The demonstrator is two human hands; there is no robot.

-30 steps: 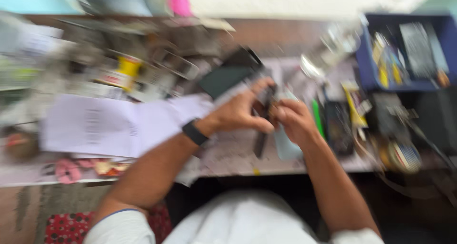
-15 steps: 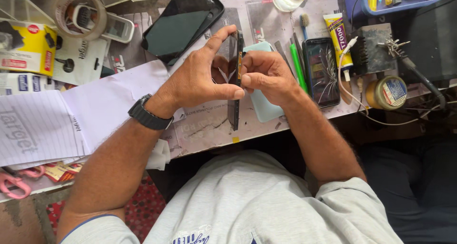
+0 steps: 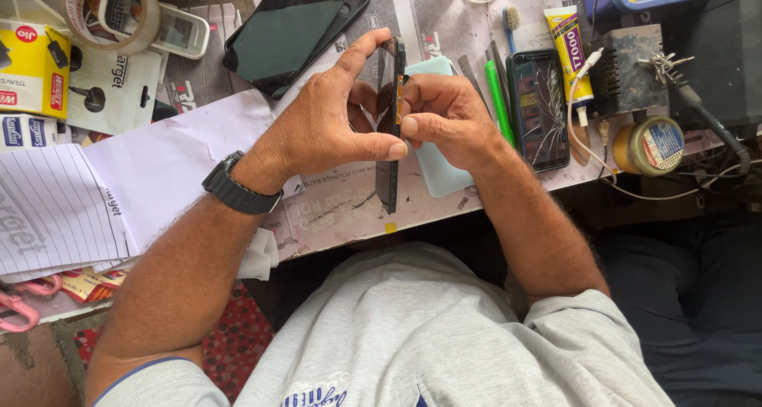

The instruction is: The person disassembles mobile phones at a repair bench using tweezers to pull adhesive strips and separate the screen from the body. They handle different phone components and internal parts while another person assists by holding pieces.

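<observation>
A thin black phone [image 3: 388, 181] stands on edge over the workbench, seen side-on. My left hand [image 3: 321, 125], with a black watch on its wrist, grips it between thumb and forefinger. My right hand [image 3: 444, 117] pinches the phone's upper part from the right side, fingertips pressed on its edge. Beneath my right hand lies a pale blue flat case [image 3: 440, 177].
A large black tablet [image 3: 294, 30] lies beyond my hands. To the right are a cracked-screen phone [image 3: 538, 109], a green pen [image 3: 498, 97], a glue tube [image 3: 570, 42], a round tin [image 3: 649, 145] and a soldering stand [image 3: 631, 69]. White papers [image 3: 151, 177] and a tape roll [image 3: 111, 14] lie on the left.
The view has settled from a blur and moved closer over the bench. Both hands still hold the phone on edge; the right fingers have shifted slightly along its edge.
</observation>
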